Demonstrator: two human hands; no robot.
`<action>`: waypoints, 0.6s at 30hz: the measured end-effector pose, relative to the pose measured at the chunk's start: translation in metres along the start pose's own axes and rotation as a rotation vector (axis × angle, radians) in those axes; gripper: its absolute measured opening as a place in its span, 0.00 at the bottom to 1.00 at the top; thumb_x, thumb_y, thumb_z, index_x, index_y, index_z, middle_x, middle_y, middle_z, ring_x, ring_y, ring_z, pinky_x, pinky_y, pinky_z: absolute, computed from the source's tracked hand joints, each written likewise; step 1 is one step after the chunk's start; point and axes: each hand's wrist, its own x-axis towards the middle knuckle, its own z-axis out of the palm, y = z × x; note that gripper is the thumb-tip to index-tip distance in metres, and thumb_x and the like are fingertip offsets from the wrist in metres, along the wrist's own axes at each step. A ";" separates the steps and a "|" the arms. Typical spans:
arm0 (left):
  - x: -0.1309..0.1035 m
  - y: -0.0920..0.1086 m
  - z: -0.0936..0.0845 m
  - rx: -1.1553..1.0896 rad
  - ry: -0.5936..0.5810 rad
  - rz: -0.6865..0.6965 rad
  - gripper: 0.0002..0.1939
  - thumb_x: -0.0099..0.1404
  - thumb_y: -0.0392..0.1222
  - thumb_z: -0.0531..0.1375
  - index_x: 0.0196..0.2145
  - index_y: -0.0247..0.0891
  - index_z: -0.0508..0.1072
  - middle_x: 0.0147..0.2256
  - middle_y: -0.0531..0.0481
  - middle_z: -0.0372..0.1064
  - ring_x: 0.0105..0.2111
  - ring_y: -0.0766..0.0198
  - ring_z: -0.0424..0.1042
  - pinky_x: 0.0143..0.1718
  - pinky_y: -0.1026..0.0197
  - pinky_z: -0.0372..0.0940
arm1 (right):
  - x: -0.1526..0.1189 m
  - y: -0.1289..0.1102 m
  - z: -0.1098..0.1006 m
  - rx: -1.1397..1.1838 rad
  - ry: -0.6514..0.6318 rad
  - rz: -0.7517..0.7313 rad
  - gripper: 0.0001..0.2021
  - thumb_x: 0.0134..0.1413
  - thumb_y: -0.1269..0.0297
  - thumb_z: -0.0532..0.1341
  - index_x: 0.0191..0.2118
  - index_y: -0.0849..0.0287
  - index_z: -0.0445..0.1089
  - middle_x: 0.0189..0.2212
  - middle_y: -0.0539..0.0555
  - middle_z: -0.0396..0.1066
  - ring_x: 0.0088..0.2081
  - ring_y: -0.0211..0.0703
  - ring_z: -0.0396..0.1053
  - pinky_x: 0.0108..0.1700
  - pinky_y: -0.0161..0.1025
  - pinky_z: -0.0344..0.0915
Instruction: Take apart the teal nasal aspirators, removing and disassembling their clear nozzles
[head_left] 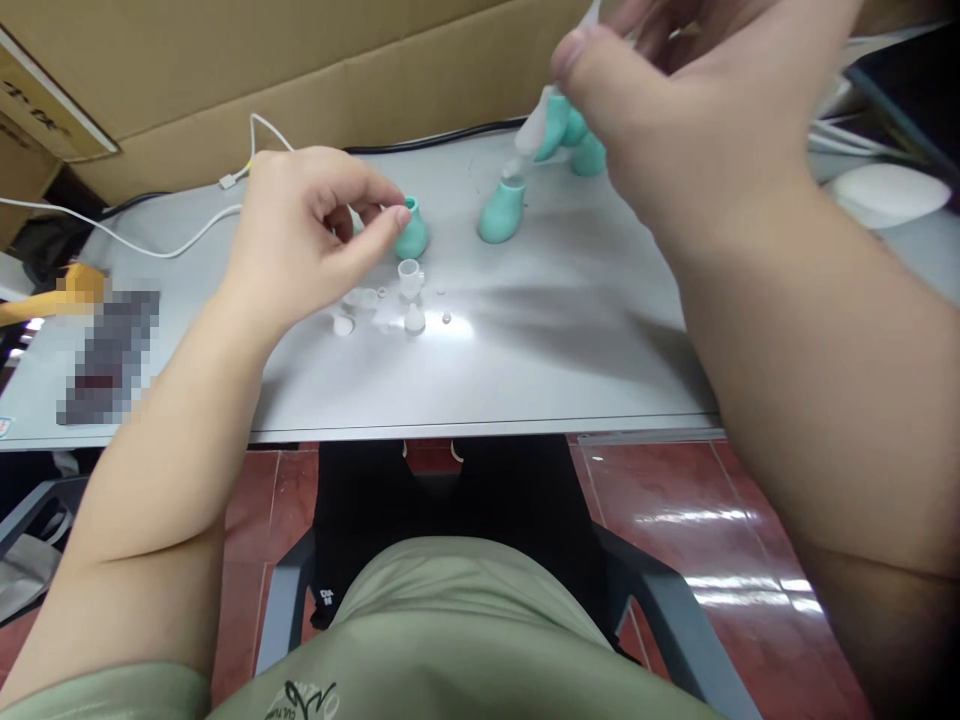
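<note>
Raised at the upper right, my right hand (697, 90) is closed around a long, translucent white plastic piece (534, 130). Its narrow lower end points down at the mouth of a teal bulb (501, 212) on the table; I cannot tell whether they touch. My left hand (315, 225) has its fingers curled, thumb and forefinger pinched at the neck of a second open-necked teal bulb (412, 235). Part of another teal thing shows behind that hand. Just below lie a small clear cup (409, 278), white caps (415, 318) and tiny rings (446, 318).
More teal pieces (587, 155) stand behind my right hand. A white mouse (889, 194) lies on the right. White cables (187, 245) run along the left, near a pixelated dark object (109, 355). Cardboard (420, 100) backs the grey table (525, 390).
</note>
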 end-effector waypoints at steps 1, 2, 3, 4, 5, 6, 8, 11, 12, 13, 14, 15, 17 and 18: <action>0.000 -0.003 0.003 -0.013 0.044 -0.013 0.13 0.74 0.56 0.71 0.35 0.49 0.88 0.29 0.52 0.82 0.24 0.62 0.70 0.27 0.53 0.62 | 0.001 0.005 0.000 -0.160 -0.012 -0.037 0.19 0.65 0.69 0.78 0.58 0.55 0.80 0.56 0.47 0.80 0.56 0.37 0.78 0.49 0.35 0.72; 0.000 -0.006 0.005 -0.020 0.080 -0.021 0.13 0.72 0.57 0.72 0.34 0.49 0.88 0.28 0.52 0.81 0.23 0.63 0.68 0.26 0.53 0.60 | 0.002 0.010 0.000 -0.314 0.030 -0.106 0.20 0.64 0.69 0.78 0.59 0.59 0.82 0.57 0.52 0.81 0.56 0.43 0.80 0.53 0.40 0.75; 0.000 -0.010 0.008 -0.022 0.110 -0.022 0.14 0.71 0.59 0.73 0.33 0.49 0.88 0.27 0.53 0.79 0.22 0.64 0.66 0.25 0.53 0.59 | 0.001 0.012 0.001 -0.424 0.025 -0.129 0.22 0.62 0.69 0.79 0.60 0.61 0.84 0.58 0.55 0.82 0.57 0.47 0.81 0.56 0.45 0.76; 0.000 -0.014 0.010 -0.025 0.133 -0.021 0.14 0.70 0.60 0.73 0.32 0.49 0.88 0.26 0.53 0.78 0.21 0.64 0.64 0.25 0.53 0.58 | 0.000 0.014 0.002 -0.481 -0.017 -0.119 0.24 0.61 0.67 0.80 0.62 0.60 0.85 0.60 0.57 0.83 0.56 0.50 0.82 0.57 0.49 0.76; 0.001 -0.017 0.013 -0.027 0.128 -0.023 0.14 0.69 0.60 0.74 0.32 0.50 0.88 0.25 0.53 0.78 0.21 0.63 0.64 0.24 0.52 0.58 | -0.002 0.014 0.003 -0.501 -0.050 -0.099 0.25 0.61 0.65 0.81 0.62 0.58 0.85 0.59 0.58 0.83 0.53 0.50 0.82 0.57 0.51 0.77; 0.001 -0.019 0.014 -0.027 0.113 -0.030 0.13 0.68 0.59 0.74 0.32 0.51 0.89 0.25 0.53 0.78 0.21 0.61 0.64 0.24 0.51 0.58 | -0.004 0.013 0.004 -0.503 -0.073 -0.077 0.23 0.61 0.63 0.81 0.61 0.56 0.86 0.58 0.58 0.84 0.49 0.50 0.81 0.56 0.52 0.77; 0.002 -0.020 0.015 -0.021 0.103 -0.045 0.11 0.66 0.57 0.73 0.32 0.52 0.89 0.25 0.52 0.78 0.21 0.59 0.64 0.23 0.50 0.57 | -0.008 0.009 0.005 -0.487 -0.111 -0.043 0.15 0.63 0.60 0.80 0.54 0.52 0.88 0.52 0.57 0.85 0.42 0.46 0.77 0.51 0.52 0.75; 0.002 -0.012 0.009 -0.018 0.090 -0.068 0.11 0.65 0.55 0.71 0.30 0.50 0.89 0.25 0.51 0.80 0.21 0.59 0.66 0.24 0.50 0.57 | -0.010 0.004 0.008 -0.444 -0.150 -0.031 0.01 0.65 0.64 0.75 0.41 0.52 0.86 0.40 0.55 0.82 0.35 0.42 0.68 0.45 0.50 0.69; 0.002 -0.008 0.006 -0.018 0.062 -0.084 0.11 0.67 0.54 0.70 0.31 0.50 0.90 0.27 0.51 0.82 0.22 0.58 0.68 0.25 0.50 0.59 | -0.009 0.003 0.008 -0.433 -0.160 -0.032 0.02 0.65 0.65 0.75 0.39 0.53 0.85 0.37 0.54 0.81 0.34 0.41 0.66 0.44 0.49 0.67; 0.002 -0.003 0.002 -0.017 0.013 -0.103 0.11 0.69 0.53 0.69 0.33 0.50 0.90 0.29 0.51 0.84 0.24 0.58 0.71 0.27 0.49 0.62 | -0.008 0.003 0.009 -0.424 -0.161 -0.031 0.03 0.65 0.66 0.74 0.37 0.54 0.84 0.35 0.53 0.80 0.33 0.40 0.65 0.43 0.48 0.66; 0.002 0.001 -0.001 -0.008 -0.026 -0.122 0.11 0.71 0.53 0.69 0.35 0.50 0.91 0.31 0.52 0.85 0.26 0.58 0.74 0.29 0.49 0.65 | -0.007 0.004 0.009 -0.411 -0.156 -0.033 0.03 0.64 0.66 0.75 0.36 0.54 0.83 0.34 0.52 0.79 0.32 0.39 0.64 0.42 0.48 0.65; 0.001 0.005 -0.004 0.006 -0.052 -0.139 0.12 0.73 0.52 0.68 0.36 0.50 0.91 0.33 0.52 0.86 0.27 0.58 0.75 0.31 0.49 0.67 | -0.007 0.005 0.010 -0.387 -0.146 -0.041 0.04 0.62 0.65 0.76 0.35 0.53 0.83 0.33 0.53 0.79 0.32 0.40 0.64 0.42 0.48 0.64; 0.001 0.010 -0.007 0.034 -0.091 -0.165 0.13 0.76 0.54 0.67 0.37 0.49 0.90 0.35 0.51 0.88 0.29 0.57 0.77 0.34 0.49 0.71 | -0.006 0.006 0.011 -0.303 -0.118 -0.073 0.06 0.61 0.61 0.78 0.35 0.52 0.83 0.33 0.54 0.79 0.33 0.42 0.66 0.42 0.49 0.63; 0.002 0.011 -0.008 0.042 -0.087 -0.169 0.14 0.76 0.55 0.67 0.37 0.49 0.90 0.35 0.51 0.88 0.30 0.57 0.78 0.34 0.49 0.72 | -0.007 0.006 0.012 -0.245 -0.107 -0.094 0.08 0.61 0.58 0.79 0.36 0.51 0.83 0.35 0.54 0.80 0.34 0.43 0.69 0.42 0.50 0.64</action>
